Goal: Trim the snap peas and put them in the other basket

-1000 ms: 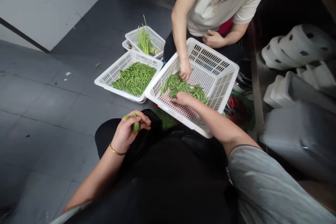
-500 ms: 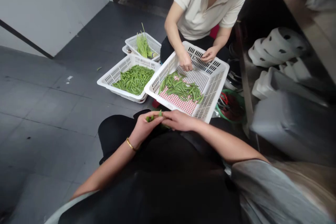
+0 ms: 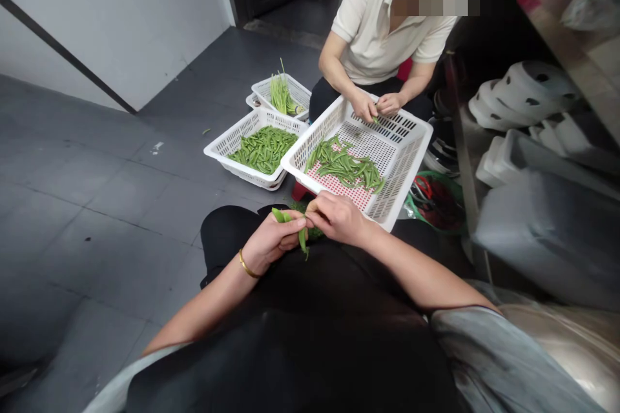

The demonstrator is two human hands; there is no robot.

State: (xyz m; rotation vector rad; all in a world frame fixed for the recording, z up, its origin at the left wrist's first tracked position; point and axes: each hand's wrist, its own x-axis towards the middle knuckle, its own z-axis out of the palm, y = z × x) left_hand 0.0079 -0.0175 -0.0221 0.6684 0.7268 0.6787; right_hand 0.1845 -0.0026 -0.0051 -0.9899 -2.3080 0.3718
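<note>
My left hand (image 3: 272, 232), a gold bangle at its wrist, is closed round a few green pea pods (image 3: 303, 244); one hangs down past the fingertips. Thumb and finger of my right hand (image 3: 343, 219) pinch the end of a pod right beside the left fingertips. Below and behind both hands, green material (image 3: 314, 232) shows in part between my knees. Just beyond them, a large white slotted basket (image 3: 405, 171) stands tilted, with loose pea pods (image 3: 346, 166) on its red-and-white bottom. To its left, a smaller white basket (image 3: 227, 143) holds a heap of pods (image 3: 266, 148).
Across from me a person in a cream shirt (image 3: 368, 45) works a pod with both hands (image 3: 376, 106) over the large basket's far rim. Another basket holds long green stalks (image 3: 281, 95). On the right are a green-rimmed tub (image 3: 458, 190), white containers (image 3: 523, 93) and grey bins (image 3: 547, 232).
My right hand has lifted and drawn slightly apart from the left, now pinching. A pod now hangs from my left hand. The other person's hands have come together. The view has shifted.
</note>
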